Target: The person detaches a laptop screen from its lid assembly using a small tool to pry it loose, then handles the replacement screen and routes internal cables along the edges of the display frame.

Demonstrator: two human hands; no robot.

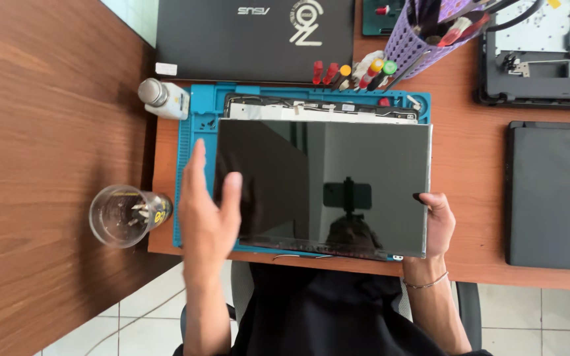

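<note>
Right hand (438, 227) grips screen panel (324, 188) by edge, tilting it above blue mat (196, 125) and lid (318, 109); left hand (207, 211) open, released, hovering beside glass.

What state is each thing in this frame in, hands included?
Screen panel: dark, unlit, detached, lying flat over the blue mat.
Left hand: open, fingers spread at the panel's left edge.
Right hand: holding the panel's right edge.
Black laptop: lid closed.
Dark laptop: closed.
Opened laptop: internals exposed.
Clear cup: on its side, small parts inside.
White bottle: capped.
Purple basket: holding tools.
</note>
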